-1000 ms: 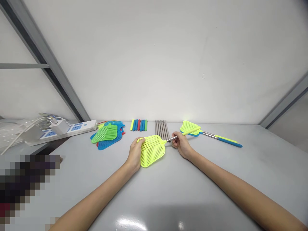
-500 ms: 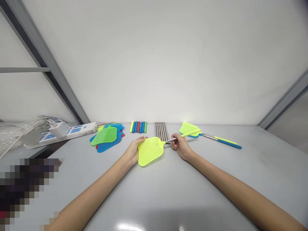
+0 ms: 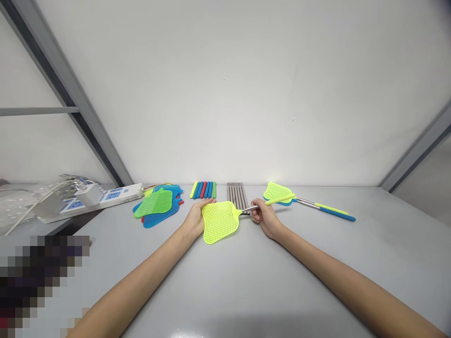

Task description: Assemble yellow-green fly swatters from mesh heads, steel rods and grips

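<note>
A yellow fly swatter with a metal rod and a yellow grip is held above the table between both hands. My left hand grips the left edge of its mesh head, with some fingers hidden behind it. My right hand is closed around the metal rod, close to the yellow grip. Just behind the swatter, several metal rods lie side by side. A row of coloured grips in yellow, blue, red and green lies to their left.
Loose swatter heads in green, blue and red are piled at the left, beside a white power strip with cables. Two swatters with yellow and blue grips lie at the right. A wall rises behind the table.
Both hands keep the same hold on the swatter. The head has turned slightly in tilt, and the whole view has shifted a little downward.
</note>
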A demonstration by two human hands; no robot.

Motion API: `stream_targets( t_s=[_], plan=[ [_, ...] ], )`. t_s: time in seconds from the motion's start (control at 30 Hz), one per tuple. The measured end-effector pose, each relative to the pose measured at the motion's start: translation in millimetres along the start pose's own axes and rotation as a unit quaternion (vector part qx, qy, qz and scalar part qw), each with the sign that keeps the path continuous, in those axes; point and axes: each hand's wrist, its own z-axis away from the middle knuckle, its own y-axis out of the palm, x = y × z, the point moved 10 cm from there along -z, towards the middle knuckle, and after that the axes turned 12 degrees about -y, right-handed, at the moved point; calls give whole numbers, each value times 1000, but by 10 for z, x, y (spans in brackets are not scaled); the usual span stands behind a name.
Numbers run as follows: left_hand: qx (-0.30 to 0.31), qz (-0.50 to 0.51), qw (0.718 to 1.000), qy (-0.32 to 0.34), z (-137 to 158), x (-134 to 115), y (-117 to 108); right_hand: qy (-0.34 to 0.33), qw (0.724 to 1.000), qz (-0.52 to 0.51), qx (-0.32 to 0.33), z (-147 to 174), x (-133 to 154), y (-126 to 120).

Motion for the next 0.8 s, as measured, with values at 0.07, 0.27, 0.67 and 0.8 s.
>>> stream_targets(
  t_s=[0.07,0.27,0.67,0.8],
  plan=[
    [11,-7,1000,-8,28,26,28,1,1000,-3,0,-5,-7,-1],
    [27,-25,998,-49,35,40,131,3,1000,-15,-5,-12,-11,-14],
    [53,-30,997,-44,21,23,103,13,999,-36,-15,1,-7,-10],
    [84,-39,994,-55,255,180,145,19,997,-69,-23,8,7,-6]
  ],
)
